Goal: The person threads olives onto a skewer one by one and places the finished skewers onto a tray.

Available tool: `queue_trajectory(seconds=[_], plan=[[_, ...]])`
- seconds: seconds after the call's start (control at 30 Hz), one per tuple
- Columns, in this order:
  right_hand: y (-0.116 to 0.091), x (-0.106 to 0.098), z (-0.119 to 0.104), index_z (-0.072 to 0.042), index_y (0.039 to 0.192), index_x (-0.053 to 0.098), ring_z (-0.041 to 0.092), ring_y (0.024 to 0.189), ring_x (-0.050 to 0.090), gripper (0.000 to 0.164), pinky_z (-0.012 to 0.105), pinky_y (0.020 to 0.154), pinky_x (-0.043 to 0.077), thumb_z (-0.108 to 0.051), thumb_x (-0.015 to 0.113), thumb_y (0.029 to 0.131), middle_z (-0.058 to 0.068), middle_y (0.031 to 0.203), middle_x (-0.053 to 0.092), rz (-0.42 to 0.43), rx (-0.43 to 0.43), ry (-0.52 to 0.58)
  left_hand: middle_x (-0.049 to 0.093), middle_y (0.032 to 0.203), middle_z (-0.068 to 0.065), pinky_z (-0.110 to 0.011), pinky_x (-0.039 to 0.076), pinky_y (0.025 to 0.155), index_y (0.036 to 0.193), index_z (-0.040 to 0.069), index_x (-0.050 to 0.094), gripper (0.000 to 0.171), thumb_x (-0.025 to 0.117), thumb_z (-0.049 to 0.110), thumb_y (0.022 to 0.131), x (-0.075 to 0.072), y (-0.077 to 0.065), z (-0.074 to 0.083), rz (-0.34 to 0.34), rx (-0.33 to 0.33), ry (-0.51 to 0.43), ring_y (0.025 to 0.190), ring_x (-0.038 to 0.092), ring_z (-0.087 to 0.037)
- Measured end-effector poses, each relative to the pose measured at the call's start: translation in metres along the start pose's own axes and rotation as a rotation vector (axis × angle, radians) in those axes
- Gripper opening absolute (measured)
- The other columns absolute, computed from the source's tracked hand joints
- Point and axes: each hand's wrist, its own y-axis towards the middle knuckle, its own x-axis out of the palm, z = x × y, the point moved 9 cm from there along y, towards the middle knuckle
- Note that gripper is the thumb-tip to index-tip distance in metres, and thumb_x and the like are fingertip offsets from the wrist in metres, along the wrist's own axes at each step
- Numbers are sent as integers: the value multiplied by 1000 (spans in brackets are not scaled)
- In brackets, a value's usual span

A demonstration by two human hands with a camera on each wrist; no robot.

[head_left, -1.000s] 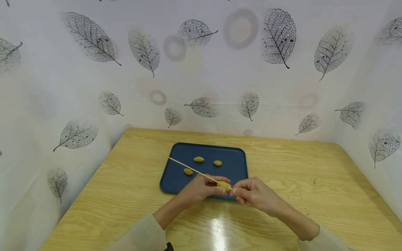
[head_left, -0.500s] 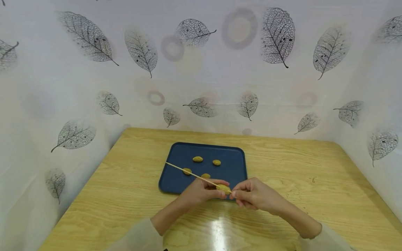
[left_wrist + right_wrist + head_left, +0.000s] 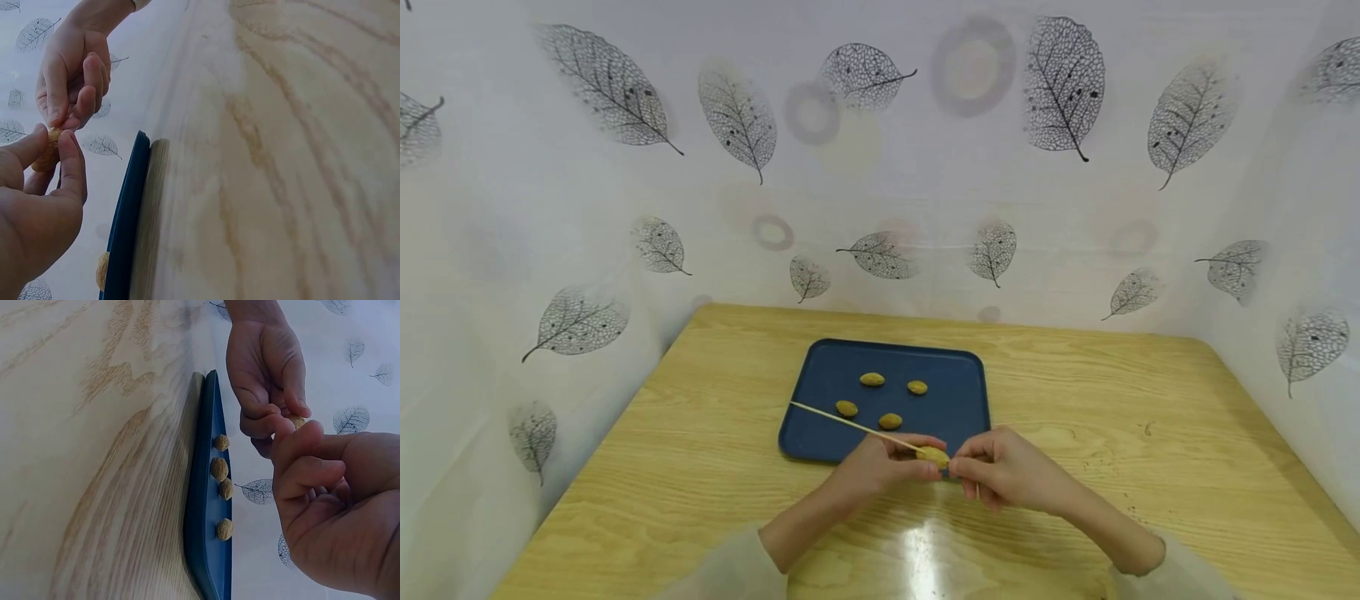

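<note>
In the head view my left hand (image 3: 876, 471) pinches a yellow-brown, wrinkled oval dried fruit (image 3: 933, 457) between thumb and fingers, over the near edge of a blue tray (image 3: 811, 450). Out of the fruit's left end a thin wooden skewer (image 3: 850, 423) runs up and left across the tray. My right hand (image 3: 1018, 471) has thumb and fingertips pinched together at the fruit's right end, around the skewer's short end, which they hide. From the left wrist the fruit (image 3: 47, 156) shows between the left fingers, with the right fingertips touching its top.
Several similar fruits lie apart on the tray, among them one near the left hand (image 3: 891, 422) and one farther back (image 3: 872, 379). The tray sits on a wooden table (image 3: 1112, 400). A leaf-patterned cloth (image 3: 880, 167) encloses the back and sides.
The skewer's far end has swung down, so it slants less steeply. Both hands have sunk slightly with the fruit, and a fourth fruit on the tray has come out from behind the left hand.
</note>
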Motion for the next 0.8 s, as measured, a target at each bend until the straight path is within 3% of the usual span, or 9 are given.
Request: queue_trajectory(seconds=[0.2,0.43,0.6,0.8], plan=[[-2,-1,2,4,95,73,7,41,47,28,19,36,34,-17,59,107,10,65,64,8,17,-31,67,135,-4,-34,55,92,133,4,70,42,77,22,96,3,-2,-2,8,-9,-38,104,67,-16],[-5,-6,-4,-4,89,74,17,43,54,27,23,36,41,-21,61,106,6,64,65,52,-39,-164,76,110,-18,-39,56,97,136,-2,66,42,73,17,99,8,-3,0,-1,-3,-118,101,73,-21],[-5,-7,-9,-7,84,74,20,46,57,28,23,36,42,-22,63,105,5,63,64,80,-98,-235,75,111,-22,-37,58,95,136,-4,65,42,72,17,100,11,-3,3,7,19,-123,98,74,-20],[-8,-10,-13,-9,83,74,18,45,56,26,21,37,39,-21,65,104,-3,61,62,102,-149,-257,75,118,-12,-34,58,91,139,2,65,50,76,28,97,12,-3,1,5,26,-83,100,71,-17]])
